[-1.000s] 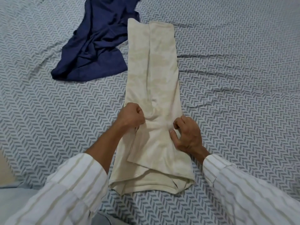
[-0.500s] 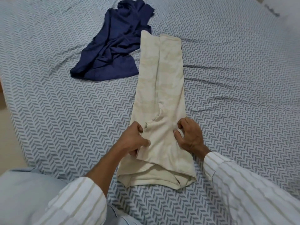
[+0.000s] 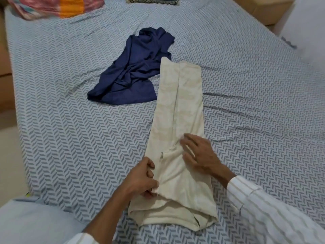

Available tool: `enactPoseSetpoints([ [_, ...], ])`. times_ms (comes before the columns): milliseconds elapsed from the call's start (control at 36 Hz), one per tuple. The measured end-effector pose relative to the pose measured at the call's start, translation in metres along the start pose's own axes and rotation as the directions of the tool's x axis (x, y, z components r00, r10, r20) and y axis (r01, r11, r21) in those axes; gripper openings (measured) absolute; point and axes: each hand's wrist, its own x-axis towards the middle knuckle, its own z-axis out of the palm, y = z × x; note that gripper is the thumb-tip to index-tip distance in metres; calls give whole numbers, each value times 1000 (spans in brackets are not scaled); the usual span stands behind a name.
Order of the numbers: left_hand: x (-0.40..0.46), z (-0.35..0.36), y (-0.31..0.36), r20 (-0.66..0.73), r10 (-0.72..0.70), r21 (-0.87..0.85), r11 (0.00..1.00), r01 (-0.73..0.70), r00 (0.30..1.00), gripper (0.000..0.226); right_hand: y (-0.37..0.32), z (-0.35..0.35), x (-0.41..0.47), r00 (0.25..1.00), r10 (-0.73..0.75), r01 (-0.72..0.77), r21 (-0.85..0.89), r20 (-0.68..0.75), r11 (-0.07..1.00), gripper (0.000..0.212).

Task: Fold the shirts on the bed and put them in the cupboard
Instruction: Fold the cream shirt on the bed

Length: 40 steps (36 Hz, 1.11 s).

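Cream shirt (image 3: 181,120) lay lengthwise, running away from me.
My left hand (image 3: 142,180) pinched its near edge; right hand (image 3: 198,154) pressed flat, fingers spread.

Bed with grey herringbone sheet (image 3: 255,106): open sheet from 1 to 5 o'clock of the long cream folded shirt (image 3: 182,110), only shallow creases there. Open sheet also from 7 to 9 o'clock, out to the bed's left edge. At 11 o'clock the crumpled navy blue shirt (image 3: 135,71) lies touching the cream shirt's far left corner, blocking that side. Far off at 11 to 12 o'clock, a pink and orange patterned cloth (image 3: 58,6) sits along the head of the bed.
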Motion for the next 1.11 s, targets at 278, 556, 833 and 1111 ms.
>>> enactPoseSetpoints([
  [278, 56, -39, 42, -324, 212, 458, 888, -43, 922, 24, 107, -46, 137, 858, 500, -447, 309, -118, 839, 27],
  [556, 197, -89, 176, -341, 546, 645, 728, -232, 765, 16, 133, -20, 175, 800, 519, -463, 241, -301, 853, 19],
  [833, 314, -119, 301, -451, 428, 447, 868, -217, 783, 31, 142, -6, 176, 805, 393, -350, 179, -444, 919, 19],
  [1111, 334, -118, 351, -366, 99, 24, 995, -97, 925, 35, 145, -5, 174, 784, 426, -303, 320, -452, 897, 19],
])
